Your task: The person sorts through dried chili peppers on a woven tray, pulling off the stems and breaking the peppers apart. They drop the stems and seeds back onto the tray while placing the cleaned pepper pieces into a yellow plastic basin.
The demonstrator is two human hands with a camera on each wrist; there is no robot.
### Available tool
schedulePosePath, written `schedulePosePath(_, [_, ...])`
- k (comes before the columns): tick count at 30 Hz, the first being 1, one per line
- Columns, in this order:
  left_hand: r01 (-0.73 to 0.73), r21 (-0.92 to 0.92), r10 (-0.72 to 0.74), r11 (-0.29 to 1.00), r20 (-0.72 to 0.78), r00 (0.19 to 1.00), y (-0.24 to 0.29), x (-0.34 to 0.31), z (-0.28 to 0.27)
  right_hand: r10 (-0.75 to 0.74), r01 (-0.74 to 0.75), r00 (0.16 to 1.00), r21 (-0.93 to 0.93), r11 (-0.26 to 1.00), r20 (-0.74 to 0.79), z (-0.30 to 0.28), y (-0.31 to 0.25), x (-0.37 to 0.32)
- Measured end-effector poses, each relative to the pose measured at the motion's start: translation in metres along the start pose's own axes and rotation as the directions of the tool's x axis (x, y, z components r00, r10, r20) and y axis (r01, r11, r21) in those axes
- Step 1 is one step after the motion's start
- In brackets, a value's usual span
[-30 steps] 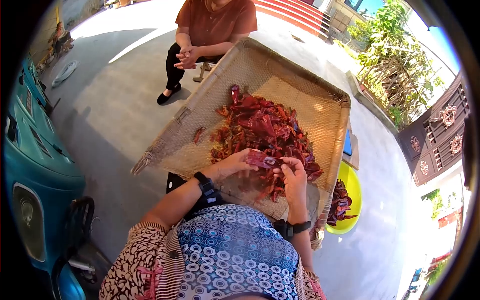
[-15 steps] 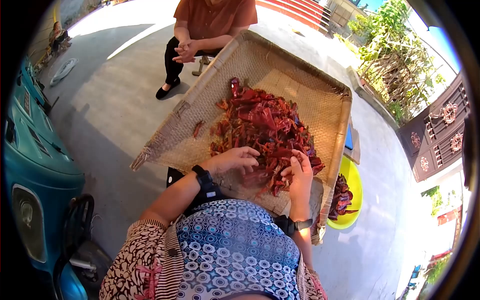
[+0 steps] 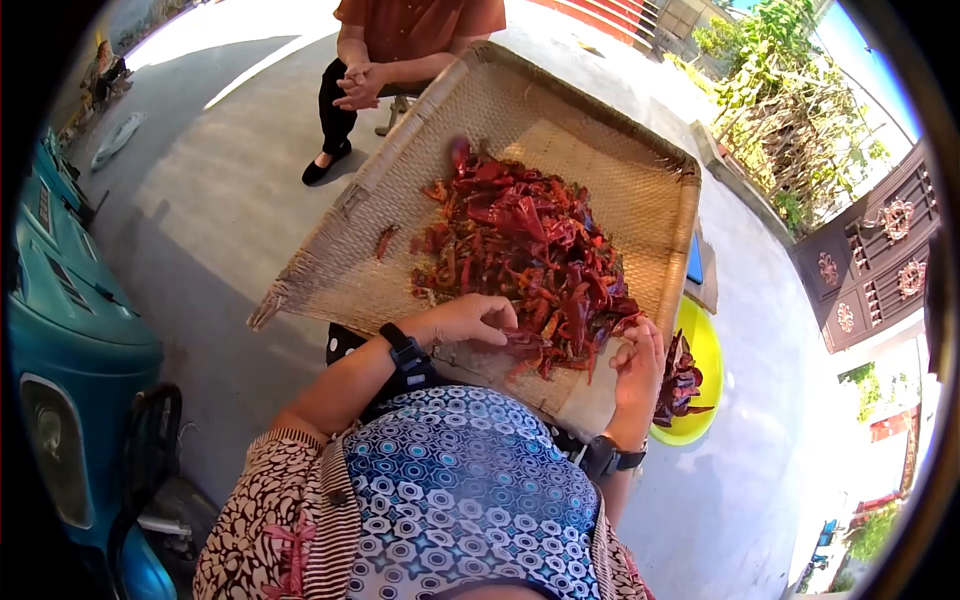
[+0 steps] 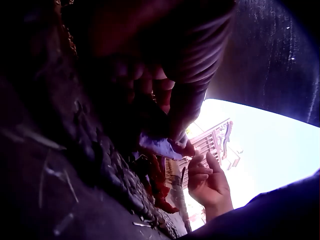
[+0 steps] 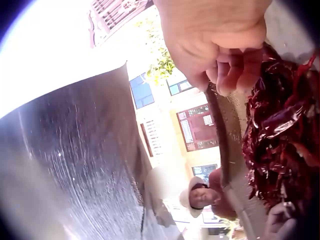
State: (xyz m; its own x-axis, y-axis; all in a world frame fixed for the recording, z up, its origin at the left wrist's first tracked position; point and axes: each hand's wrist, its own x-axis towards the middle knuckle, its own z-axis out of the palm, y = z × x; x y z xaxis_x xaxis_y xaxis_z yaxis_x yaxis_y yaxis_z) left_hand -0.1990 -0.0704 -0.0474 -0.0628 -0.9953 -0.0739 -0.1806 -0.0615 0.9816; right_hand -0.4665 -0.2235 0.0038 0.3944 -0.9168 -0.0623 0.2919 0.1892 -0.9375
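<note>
Dried red peppers (image 3: 535, 240) lie heaped in a woven tray (image 3: 645, 210). At the heap's near edge, my left hand (image 3: 462, 320) pinches a dark red pepper between thumb and fingers; the left wrist view shows the pinched piece (image 4: 162, 146) pale in the glare. Over the tray's right edge hangs my right hand (image 3: 638, 368), its fingers loosely bent. In the right wrist view, the right hand (image 5: 217, 45) shows no pepper between its thumb and fingers, with the heap (image 5: 282, 125) beside it.
A yellow basin (image 3: 707, 375) holding dark red peppers stands right of the tray. Someone in a rust shirt (image 3: 420, 30) sits beyond the tray's far left side. A teal vehicle (image 3: 85, 370) stands at the left, and a blue object (image 3: 695, 258) lies beside the tray.
The pepper held between both hands a second ago is no longer between them. My right hand has moved right to the tray's edge, while my left hand now pinches a pepper.
</note>
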Motion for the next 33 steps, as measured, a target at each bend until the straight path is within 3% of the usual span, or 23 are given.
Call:
schedulePosePath(2, [-0.013,-0.04,0.013,0.999,-0.007,1.0,0.002,-0.002,0.001,0.113,-0.006,0.964,-0.404,0.915,0.24,0.033,0.0,-0.016])
schedulePosePath(5, [-0.012,-0.055,0.012,0.998,-0.004,1.0,0.004,-0.004,0.001,0.254,0.147,0.871,-0.717,0.682,0.421,0.064,0.015,-0.025])
schedulePosePath(8, [-0.015,-0.118,0.016,0.993,0.005,1.0,0.0,-0.003,-0.001,0.352,0.11,0.823,-0.733,0.671,0.446,0.062,0.033,-0.019])
schedulePosePath(12, [-0.06,-0.129,0.056,0.99,-0.036,0.998,0.0,-0.005,0.002,0.318,0.086,0.847,-0.7,0.709,0.426,0.055,0.03,-0.022])
schedulePosePath(15, [0.069,-0.232,-0.09,0.97,-0.082,0.993,0.009,-0.009,0.001,0.209,0.046,0.916,-0.609,0.792,0.342,0.026,0.018,-0.012])
schedulePosePath(17, [0.028,-0.184,-0.041,0.982,-0.068,0.997,-0.002,-0.005,-0.002,0.057,0.059,0.962,-0.407,0.912,0.269,0.005,0.004,-0.008])
schedulePosePath(18, [0.009,-0.16,-0.019,0.987,-0.059,0.998,-0.006,-0.004,-0.004,-0.035,0.095,0.986,-0.379,0.92,0.162,-0.002,-0.008,-0.008])
schedulePosePath(20, [0.043,-0.165,-0.054,0.985,-0.061,0.997,0.0,-0.006,-0.003,-0.144,0.146,0.989,0.113,0.983,-0.022,-0.016,-0.013,-0.006])
schedulePosePath(23, [0.043,-0.184,-0.056,0.982,-0.063,0.996,0.001,-0.005,-0.003,-0.103,0.105,0.993,0.053,0.993,-0.051,-0.021,-0.01,-0.002])
schedulePosePath(24, [0.036,-0.191,-0.049,0.981,-0.064,0.997,0.0,-0.005,-0.003,-0.077,0.077,0.997,-0.217,0.973,0.006,-0.018,-0.004,0.0])
schedulePosePath(26, [0.02,-0.203,-0.031,0.979,-0.052,0.998,-0.003,-0.004,-0.005,0.017,0.049,0.996,-0.691,0.722,0.087,-0.002,0.015,0.001])
schedulePosePath(29, [0.02,-0.216,-0.029,0.976,-0.037,0.999,-0.006,-0.003,-0.006,-0.17,0.247,0.96,-0.96,0.134,0.224,0.018,0.039,-0.003])
schedulePosePath(32, [0.039,-0.207,-0.048,0.978,-0.042,0.998,-0.002,-0.005,-0.007,-0.192,0.215,0.966,-0.954,0.21,0.176,0.02,0.043,0.002])
schedulePosePath(33, [0.045,-0.203,-0.056,0.978,-0.047,0.997,-0.001,-0.006,-0.007,-0.23,0.242,0.957,-0.925,0.295,0.177,0.021,0.042,0.003])
